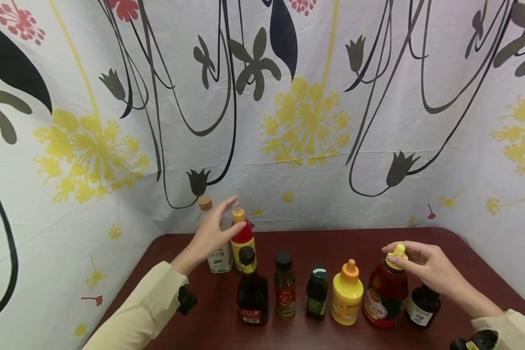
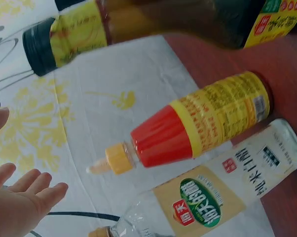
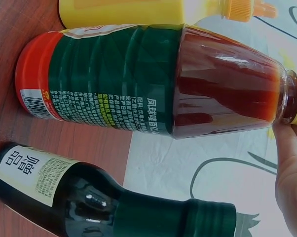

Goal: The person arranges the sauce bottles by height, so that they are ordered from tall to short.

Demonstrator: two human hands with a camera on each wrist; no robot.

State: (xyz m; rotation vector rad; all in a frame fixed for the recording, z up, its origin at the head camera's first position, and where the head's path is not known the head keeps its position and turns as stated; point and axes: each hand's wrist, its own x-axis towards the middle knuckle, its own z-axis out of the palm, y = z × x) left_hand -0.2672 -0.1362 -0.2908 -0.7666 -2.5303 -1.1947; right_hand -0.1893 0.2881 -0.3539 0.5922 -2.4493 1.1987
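Note:
My right hand (image 1: 433, 267) grips the yellow cap of a large red sauce bottle (image 1: 386, 291), thumb on the near side and fingers behind. In the right wrist view that hand (image 3: 291, 173) is at the neck of the sauce bottle (image 3: 227, 81), which stands upright on the table. My left hand (image 1: 212, 233) is raised at the back left, thumb and fingers spread, holding nothing. Closest to it are a red and yellow squeeze bottle (image 1: 243, 238) and a clear white-vinegar bottle (image 1: 220, 257). The left wrist view has the left hand (image 2: 20, 207) apart from the squeeze bottle's nozzle.
Along the dark red table (image 1: 192, 311) stand a dark sauce bottle (image 1: 252, 296), a black-capped bottle (image 1: 285, 287), a small green-capped bottle (image 1: 317, 294) and a yellow squeeze bottle (image 1: 347, 296). Another dark bottle (image 1: 422, 306) is under the right wrist. Patterned cloth (image 1: 306, 194) hangs behind.

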